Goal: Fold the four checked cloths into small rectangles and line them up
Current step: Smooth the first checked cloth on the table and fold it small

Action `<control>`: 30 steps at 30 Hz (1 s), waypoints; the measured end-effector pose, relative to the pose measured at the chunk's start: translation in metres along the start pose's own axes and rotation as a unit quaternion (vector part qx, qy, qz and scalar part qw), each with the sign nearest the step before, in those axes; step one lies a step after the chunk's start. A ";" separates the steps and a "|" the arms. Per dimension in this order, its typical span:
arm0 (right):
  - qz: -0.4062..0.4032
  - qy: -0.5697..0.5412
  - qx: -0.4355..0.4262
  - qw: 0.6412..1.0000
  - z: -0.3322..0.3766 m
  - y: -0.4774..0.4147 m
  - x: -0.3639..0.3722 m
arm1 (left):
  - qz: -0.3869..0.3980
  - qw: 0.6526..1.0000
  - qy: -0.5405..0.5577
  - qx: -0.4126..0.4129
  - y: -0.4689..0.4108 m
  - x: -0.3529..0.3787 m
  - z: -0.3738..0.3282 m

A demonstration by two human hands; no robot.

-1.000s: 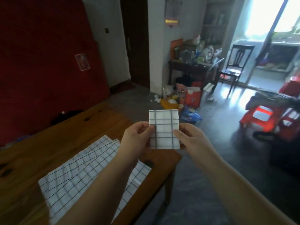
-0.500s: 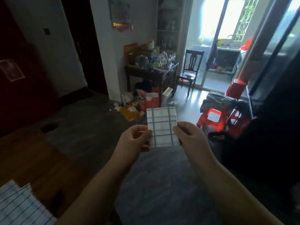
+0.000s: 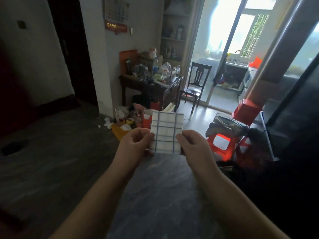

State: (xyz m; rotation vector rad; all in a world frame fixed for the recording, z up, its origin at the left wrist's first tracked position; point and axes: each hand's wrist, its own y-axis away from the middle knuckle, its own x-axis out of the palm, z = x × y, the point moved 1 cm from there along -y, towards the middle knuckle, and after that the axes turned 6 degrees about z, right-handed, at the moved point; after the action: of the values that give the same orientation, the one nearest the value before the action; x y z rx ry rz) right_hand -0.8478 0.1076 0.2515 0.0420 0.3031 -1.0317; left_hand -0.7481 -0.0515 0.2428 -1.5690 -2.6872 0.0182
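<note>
White, dark-gridded, the folded cloth (image 3: 166, 132) stood upright in the air at picture centre, above the grey floor (image 3: 155, 195). Left hand (image 3: 133, 146) pinched its edge at 9 o'clock, right hand (image 3: 193, 146) at 3 o'clock. Red stool (image 3: 221, 144) sat at 3 o'clock of the hands.

Folded checked cloth (image 3: 166, 131) held upright, pinched by left hand (image 3: 133, 146) and right hand (image 3: 194, 145); beyond, dark chair (image 3: 196, 85); red stool (image 3: 221, 144).
</note>
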 end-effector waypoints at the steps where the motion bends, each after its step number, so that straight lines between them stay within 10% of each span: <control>1: 0.005 -0.007 0.006 1.000 0.001 -0.027 0.007 | -0.001 1.000 0.006 0.001 -0.027 -0.007 0.000; 14: 0.118 -0.085 -0.010 0.989 0.042 -0.298 0.129 | -0.101 0.993 0.040 0.036 -0.263 -0.144 -0.020; 30: 0.355 -0.070 -0.081 0.929 0.071 -0.563 0.459 | -0.397 0.917 -0.040 0.016 -0.425 -0.424 -0.007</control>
State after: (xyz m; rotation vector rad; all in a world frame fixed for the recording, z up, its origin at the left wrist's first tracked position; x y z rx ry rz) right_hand -1.0916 -0.5804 0.2572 -0.0687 0.2139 -0.2839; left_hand -0.9093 -0.6295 0.2525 -0.3777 -3.1387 0.1045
